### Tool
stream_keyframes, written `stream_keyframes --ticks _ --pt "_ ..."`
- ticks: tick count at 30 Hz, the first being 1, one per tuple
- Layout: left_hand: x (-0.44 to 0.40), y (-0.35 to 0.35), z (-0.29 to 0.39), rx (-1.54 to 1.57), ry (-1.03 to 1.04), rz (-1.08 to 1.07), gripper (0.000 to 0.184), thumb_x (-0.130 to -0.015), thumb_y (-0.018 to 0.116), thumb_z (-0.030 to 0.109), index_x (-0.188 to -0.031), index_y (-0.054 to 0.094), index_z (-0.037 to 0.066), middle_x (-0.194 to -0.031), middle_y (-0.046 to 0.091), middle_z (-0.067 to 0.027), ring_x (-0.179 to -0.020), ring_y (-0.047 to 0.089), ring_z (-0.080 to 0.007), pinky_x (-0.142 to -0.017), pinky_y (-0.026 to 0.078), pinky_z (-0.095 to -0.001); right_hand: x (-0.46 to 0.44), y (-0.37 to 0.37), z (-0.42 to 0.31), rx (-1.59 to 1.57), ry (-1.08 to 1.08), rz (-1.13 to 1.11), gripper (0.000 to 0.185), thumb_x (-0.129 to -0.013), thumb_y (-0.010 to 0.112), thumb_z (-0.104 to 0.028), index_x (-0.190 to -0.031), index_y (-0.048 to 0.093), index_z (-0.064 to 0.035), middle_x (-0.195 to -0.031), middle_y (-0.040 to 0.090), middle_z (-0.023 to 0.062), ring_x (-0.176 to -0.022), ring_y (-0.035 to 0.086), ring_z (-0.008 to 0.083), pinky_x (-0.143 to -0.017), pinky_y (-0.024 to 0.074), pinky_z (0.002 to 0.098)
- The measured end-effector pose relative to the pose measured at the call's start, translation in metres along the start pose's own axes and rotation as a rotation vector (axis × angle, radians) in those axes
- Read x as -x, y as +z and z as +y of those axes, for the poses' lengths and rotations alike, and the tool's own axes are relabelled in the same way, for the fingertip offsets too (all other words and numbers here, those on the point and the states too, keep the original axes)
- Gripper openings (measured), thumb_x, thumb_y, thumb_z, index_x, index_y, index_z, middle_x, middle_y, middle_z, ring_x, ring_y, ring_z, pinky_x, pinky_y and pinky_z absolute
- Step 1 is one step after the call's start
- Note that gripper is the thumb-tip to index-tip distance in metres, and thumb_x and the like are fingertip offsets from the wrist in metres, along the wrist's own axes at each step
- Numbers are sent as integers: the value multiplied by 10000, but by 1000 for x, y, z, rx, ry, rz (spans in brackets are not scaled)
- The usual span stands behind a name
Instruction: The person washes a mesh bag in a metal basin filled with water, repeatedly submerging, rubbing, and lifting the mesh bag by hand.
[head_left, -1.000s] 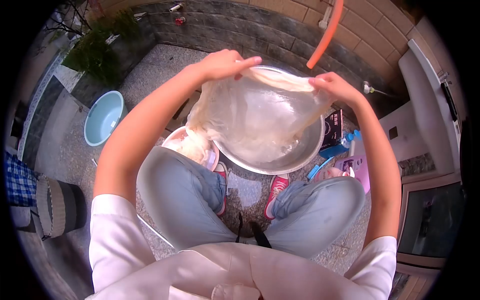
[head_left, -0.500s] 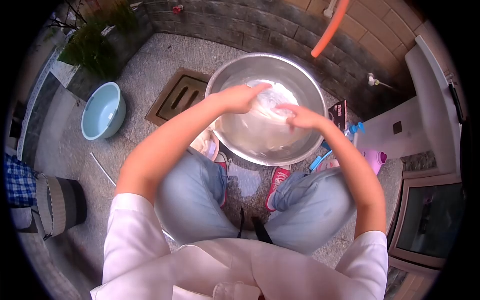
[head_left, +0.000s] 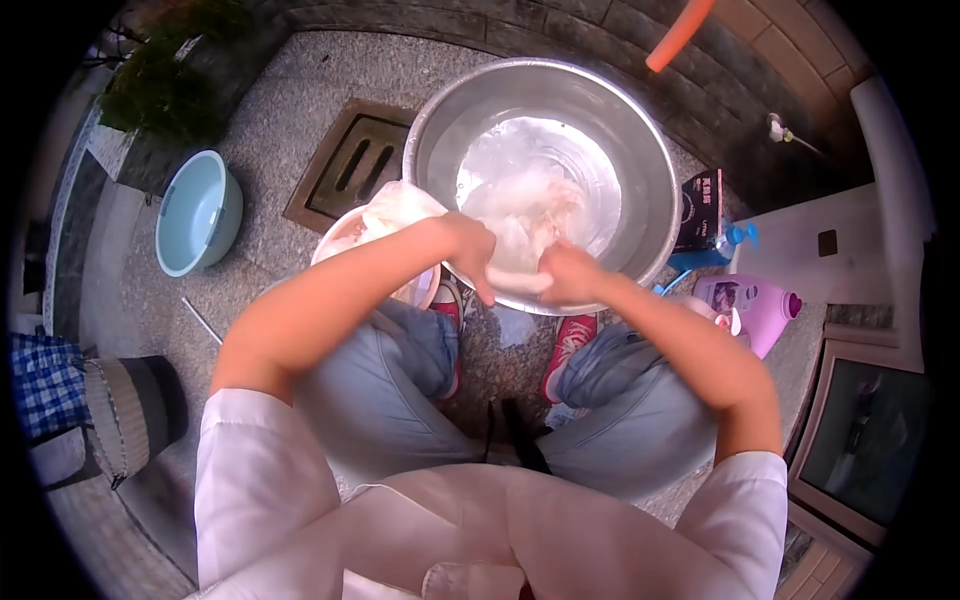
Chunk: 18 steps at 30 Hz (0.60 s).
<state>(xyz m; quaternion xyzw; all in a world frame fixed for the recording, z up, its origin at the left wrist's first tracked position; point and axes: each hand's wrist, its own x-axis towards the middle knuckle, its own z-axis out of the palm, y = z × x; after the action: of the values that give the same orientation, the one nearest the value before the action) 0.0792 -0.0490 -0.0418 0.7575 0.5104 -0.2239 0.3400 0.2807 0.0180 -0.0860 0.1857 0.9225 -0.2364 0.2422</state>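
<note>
A large metal basin [head_left: 650, 130] stands between my feet and the wall, with water in its bottom. In it lies a wet white cloth [head_left: 530, 212], bunched up and partly under the water. Close to the near rim, a twisted stretch of this cloth runs between my two hands. My right hand [head_left: 574, 273] is closed around it. My left hand [head_left: 466, 250] grips the other end, its thumb side hidden from me. Beside my left forearm, a pink basin [head_left: 325, 245] holds more pale cloth [head_left: 400, 207], partly covered by the arm.
A light blue basin [head_left: 200, 213] stands on the left near a floor drain [head_left: 350, 165]. On the right are a dark box [head_left: 698, 210], a blue pump bottle [head_left: 715, 250] and a pink-purple jug [head_left: 755, 305]. An orange hose [head_left: 680, 35] hangs above. A woven basket [head_left: 115, 410] stands lower left.
Both hands have come from the basin's middle to its near rim, drawing a stretch of the cloth toward me. The view has shifted, and the jug shows more fully.
</note>
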Motion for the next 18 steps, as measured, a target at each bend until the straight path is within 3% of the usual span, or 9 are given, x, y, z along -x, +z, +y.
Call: stream_keyframes --ticks 1,2,3,5,7,9,10,12,18 --pt "6 -3 -1 -2 36 109 567 -586 706 545 -849 678 43 -785 650 -164 -771 627 -303 -707 486 -375 -6 -2 11 -208 67 -47 536 -682 668 -364 -1060 588 7 -932 633 179 -983 562 275 -810 453 372" --pt "0 3 -12 1 40 104 567 -586 706 545 -849 678 43 -785 650 -164 -771 627 -303 -707 486 -375 -11 -7 23 -411 136 -94 503 -692 659 -322 -1066 575 4 -880 641 168 -966 567 268 -791 457 374" --pt "-11 14 -29 -162 161 420 465 -632 688 450 -843 676 36 -798 650 -170 -782 625 -312 -717 484 -377 -13 -10 31 -414 138 -97 503 -692 659 -322 -1066 575 4 -880 641 168 -966 567 268 -791 457 374" --pt "-15 11 -37 -323 281 738 363 -678 670 356 -837 675 29 -810 649 -175 -793 623 -321 -728 482 -379 -12 -17 38 -898 203 40 537 -717 652 -356 -1116 537 -16 -922 631 167 -955 575 271 -792 455 373" --pt "-4 -12 -27 312 -26 321 280 -702 615 227 -880 655 14 -862 640 -192 -823 614 -340 -753 473 -384 1 -43 18 -817 196 69 558 -723 651 -374 -1137 517 -25 -952 624 166 -946 579 273 -792 456 373" --pt "-10 -8 -33 401 -41 379 300 -701 616 226 -909 639 11 -887 632 -203 -835 612 -345 -756 471 -384 4 -49 16 -455 46 85 535 -741 637 -414 -1120 538 -50 -1064 593 166 -939 585 272 -805 451 363" --pt "-13 -5 -35 487 -55 439 322 -699 617 226 -937 623 9 -913 625 -213 -847 609 -350 -760 469 -383 2 -46 21 -455 48 82 535 -741 637 -414 -1120 538 -50 -1064 593 166 -939 585 272 -805 451 363" --pt "-13 -2 -28 532 -39 530 364 -700 646 259 -970 600 19 -929 615 -228 -859 610 -340 -756 469 -387 -2 -44 24 40 199 1 435 -755 605 -379 -1048 588 -57 -994 626 156 -948 586 257 -805 441 340" --pt "-17 -1 -28 105 4 316 373 -741 647 300 -999 616 33 -910 631 -187 -857 610 -326 -737 467 -393 -2 -65 51 -877 94 11 312 -762 566 -272 -969 626 -47 -787 669 88 -734 588 140 -701 444 279"
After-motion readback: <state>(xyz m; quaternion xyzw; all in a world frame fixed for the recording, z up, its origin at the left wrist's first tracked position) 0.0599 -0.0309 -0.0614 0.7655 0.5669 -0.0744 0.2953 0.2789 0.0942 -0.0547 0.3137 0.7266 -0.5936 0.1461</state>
